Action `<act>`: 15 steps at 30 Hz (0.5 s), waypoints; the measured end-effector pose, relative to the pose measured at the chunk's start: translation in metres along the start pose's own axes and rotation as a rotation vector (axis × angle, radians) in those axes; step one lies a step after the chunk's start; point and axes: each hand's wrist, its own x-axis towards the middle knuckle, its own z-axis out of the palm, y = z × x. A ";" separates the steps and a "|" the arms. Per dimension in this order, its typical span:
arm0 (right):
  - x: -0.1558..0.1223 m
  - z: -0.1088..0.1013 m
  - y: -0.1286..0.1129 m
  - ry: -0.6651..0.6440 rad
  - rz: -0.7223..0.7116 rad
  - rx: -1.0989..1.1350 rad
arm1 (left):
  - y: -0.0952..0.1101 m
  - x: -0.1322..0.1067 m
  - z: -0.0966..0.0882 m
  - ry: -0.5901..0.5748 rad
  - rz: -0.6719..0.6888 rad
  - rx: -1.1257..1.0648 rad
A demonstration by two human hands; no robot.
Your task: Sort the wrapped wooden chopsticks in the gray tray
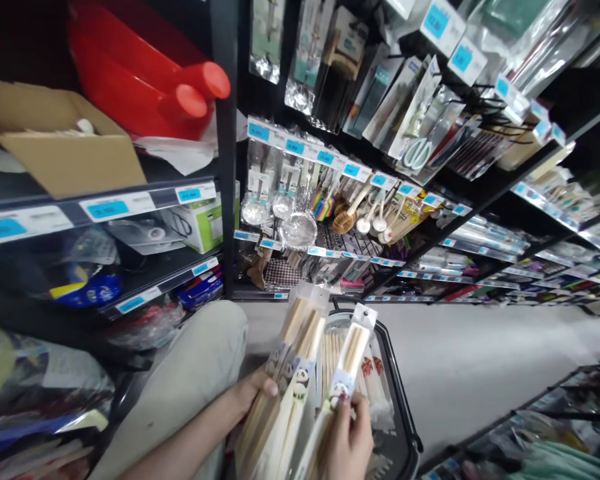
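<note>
My left hand (256,392) is closed round several packs of chopsticks (304,363), long clear packets with panda pictures on the labels. In my right hand (351,433) is one more pack of chopsticks (353,353) of the same kind, gripped at its label by thumb and fingers. The two lots are held side by side, a small gap between their upper ends. Beneath them stands a black basket (397,373) on the floor. Inside it lie more wooden sticks (331,350) and white packets with red print (375,383), partly hidden by what I hold.
Shelves with hanging ladles, brushes and scissors (417,153) run along the aisle ahead. At left are red plastic scoops (145,73) and a cardboard box (70,143) on a shelf. My bent knee (220,333) is beside the basket. Grey floor (460,360) extends right.
</note>
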 end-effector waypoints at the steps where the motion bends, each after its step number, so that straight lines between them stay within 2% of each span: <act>1: 0.006 -0.007 -0.003 -0.075 0.092 0.235 | 0.001 -0.002 -0.002 -0.013 -0.017 -0.007; 3: 0.019 -0.020 -0.002 -0.287 0.248 0.676 | 0.004 -0.006 -0.007 -0.040 -0.048 -0.012; 5: 0.027 -0.030 0.005 -0.503 0.294 0.968 | 0.008 -0.009 -0.012 -0.069 -0.066 -0.012; 7: 0.029 -0.034 0.014 -0.721 0.225 1.218 | 0.010 -0.010 -0.015 -0.101 -0.082 -0.015; 9: 0.027 -0.033 0.021 -0.870 0.120 1.470 | 0.013 -0.011 -0.014 -0.131 -0.093 -0.016; 10: 0.026 -0.033 0.021 -0.876 0.090 1.537 | 0.014 -0.012 -0.012 -0.143 -0.096 -0.014; 12: 0.027 -0.037 0.017 -0.700 0.115 1.423 | 0.018 -0.013 -0.003 -0.156 -0.096 -0.009; 15: 0.043 -0.063 0.014 -0.295 0.180 0.856 | 0.023 -0.016 0.011 -0.152 -0.090 -0.018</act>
